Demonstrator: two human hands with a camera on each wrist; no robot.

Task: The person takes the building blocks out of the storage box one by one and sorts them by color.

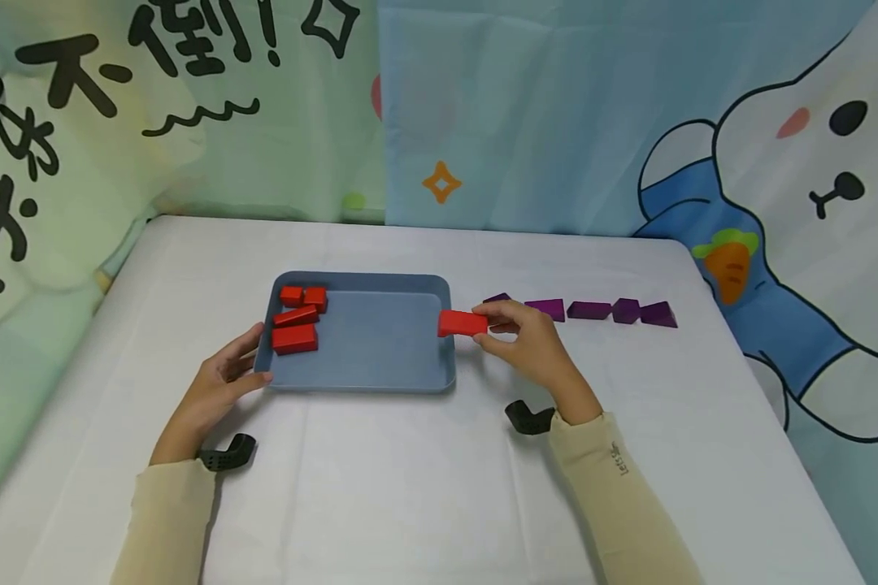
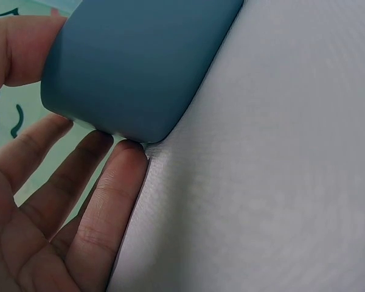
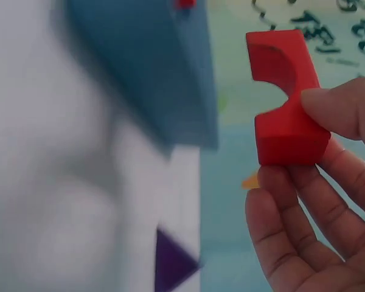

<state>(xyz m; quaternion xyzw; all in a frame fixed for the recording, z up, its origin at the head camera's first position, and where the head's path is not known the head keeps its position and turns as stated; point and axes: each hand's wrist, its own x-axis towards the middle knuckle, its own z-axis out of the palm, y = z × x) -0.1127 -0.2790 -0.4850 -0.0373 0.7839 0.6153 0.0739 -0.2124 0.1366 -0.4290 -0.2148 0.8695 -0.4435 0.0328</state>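
Note:
A blue-grey tray [image 1: 380, 378] lies on the table with several red blocks [image 1: 295, 340] at its left end. My left hand [image 1: 215, 390] holds the tray's left end, thumb over the rim near the front corner; its straight fingertips [image 2: 128, 152] meet the outer wall. Between thumb and fingers, my right hand [image 1: 530, 345] pinches a red block with a rounded notch [image 3: 292, 115]. This arch-shaped block is raised, overlapping the tray's right rim in the head view. Behind that hand, a row of purple blocks [image 1: 588, 310] runs to the right.
A white cloth [image 1: 380, 487] covers the table. Printed curtains [image 1: 527, 122] hang along its back and sides. A black wrist mount [image 1: 228, 453] is on the left wrist and another black mount [image 1: 530, 418] on the right.

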